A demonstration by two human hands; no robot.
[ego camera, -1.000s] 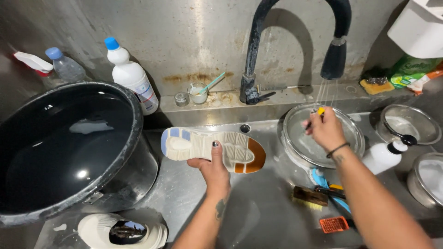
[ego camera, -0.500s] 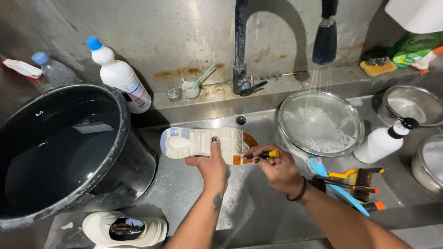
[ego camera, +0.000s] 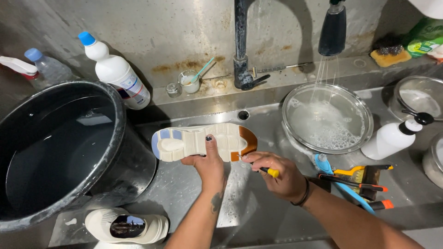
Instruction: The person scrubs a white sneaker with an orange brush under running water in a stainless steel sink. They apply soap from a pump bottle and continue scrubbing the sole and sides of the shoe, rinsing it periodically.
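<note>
You hold a sneaker sole-up over the steel sink and press a small brush to its heel end.

Your left hand (ego camera: 208, 162) grips the sneaker (ego camera: 203, 141) from below, thumb laid across the cream tread, with the pale blue toe pointing toward the black bucket (ego camera: 121, 138) and the brown heel toward your right. Your right hand (ego camera: 277, 171) is clenched around a yellow-handled brush (ego camera: 269, 171), its tip touching the sole near the brown patch. Water falls from the spray head (ego camera: 332, 30) into a sudsy glass bowl (ego camera: 327, 117) just right of the shoe. A white bottle (ego camera: 115, 71) stands behind the bucket, a second white sneaker (ego camera: 127, 225) lies at the sink's near edge, and spare brushes (ego camera: 355, 177) lie by your right wrist.
</note>
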